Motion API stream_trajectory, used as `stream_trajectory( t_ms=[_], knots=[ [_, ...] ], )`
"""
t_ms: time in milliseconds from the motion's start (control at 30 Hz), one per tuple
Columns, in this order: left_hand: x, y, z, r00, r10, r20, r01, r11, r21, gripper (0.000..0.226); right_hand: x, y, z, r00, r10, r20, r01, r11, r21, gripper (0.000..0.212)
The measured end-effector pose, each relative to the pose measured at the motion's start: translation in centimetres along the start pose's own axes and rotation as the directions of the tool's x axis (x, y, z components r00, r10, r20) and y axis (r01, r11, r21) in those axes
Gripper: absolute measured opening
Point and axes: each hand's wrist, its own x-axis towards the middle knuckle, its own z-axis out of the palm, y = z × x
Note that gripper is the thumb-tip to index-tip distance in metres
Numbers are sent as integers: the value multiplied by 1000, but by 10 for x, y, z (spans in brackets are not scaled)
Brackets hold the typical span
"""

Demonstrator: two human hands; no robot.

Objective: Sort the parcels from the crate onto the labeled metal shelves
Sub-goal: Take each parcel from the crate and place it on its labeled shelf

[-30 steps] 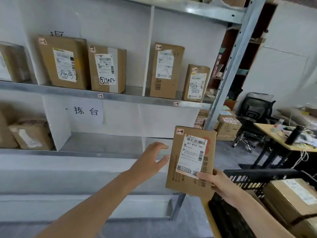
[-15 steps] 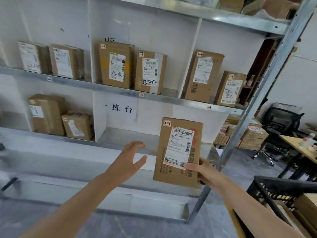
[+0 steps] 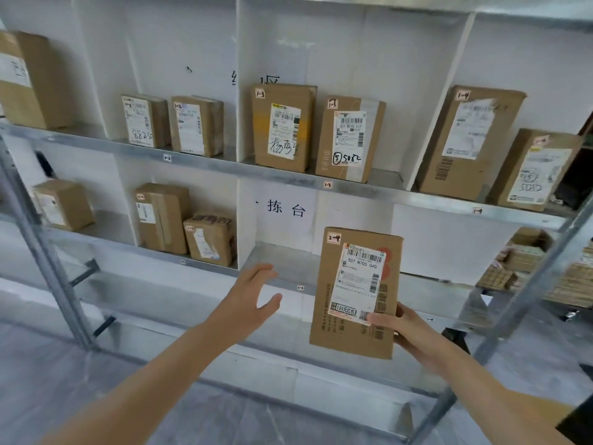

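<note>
Metal shelves (image 3: 224, 167): two tiers, divided bays, behind and above both hands.
Shelved parcels (image 3: 282, 126): brown cartons, upright, above and left of the left hand.
Held parcel (image 3: 356, 293): upright, tagged 2-4, gripped at its lower right corner by the right hand (image 3: 414, 335).
Left hand (image 3: 247, 303): fingers spread, empty, near the held parcel's left side.

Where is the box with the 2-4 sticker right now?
The box is right of centre in the head view, held upright by the right hand in front of the lower shelf, just right of the left hand.
</note>
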Motion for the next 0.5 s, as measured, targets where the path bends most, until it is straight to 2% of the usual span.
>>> stream_trajectory(
  t_ms=[133,267,500],
  knots=[
    [29,-20,5,999,-3,32,3,1000,26,40,25,-10,-21,1000,-15,-16,15,1000,-2,79],
    [67,-36,15,995,17,103,-21,999,35,42,56,-15,-28,999,-28,-38,29,999,25,75],
    [120,-58,31,987,92,132,-90,996,-23,42,108,1,-30,996,52,-69,-49,998,49,94]
  ],
)
